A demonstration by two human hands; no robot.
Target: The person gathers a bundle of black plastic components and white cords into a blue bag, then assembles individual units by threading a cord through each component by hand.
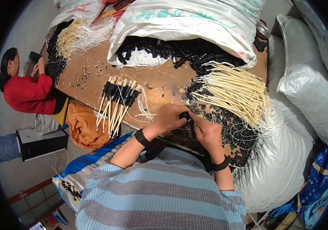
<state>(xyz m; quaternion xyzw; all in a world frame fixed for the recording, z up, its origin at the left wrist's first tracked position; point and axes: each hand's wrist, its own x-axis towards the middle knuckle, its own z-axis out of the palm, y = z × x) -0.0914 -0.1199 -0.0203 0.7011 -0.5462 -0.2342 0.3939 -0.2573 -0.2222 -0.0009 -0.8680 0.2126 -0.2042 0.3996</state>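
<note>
At the table's near edge my hands meet around a small black plastic piece (185, 115). My left hand (166, 118) is closed, thumb and fingers pinching the piece. A thin cream stick (146, 115) pokes out on its left side. My right hand (208, 133) is closed too, its fingertips against the piece; whether it holds anything else is hidden. To the left lies a bundle of cream sticks with black plastic ends (118, 97) and white strings. On the right is a large pile of cream sticks (235, 90) with white strings, beside many small black parts (244, 140).
A white woven sack (194, 27) spills black plastic pieces (206, 57) across the back of the wooden table (133, 69). Stuffed white sacks (279, 168) crowd the right side. A person in a red top (29, 92) works at the far left, near an orange sack (85, 126).
</note>
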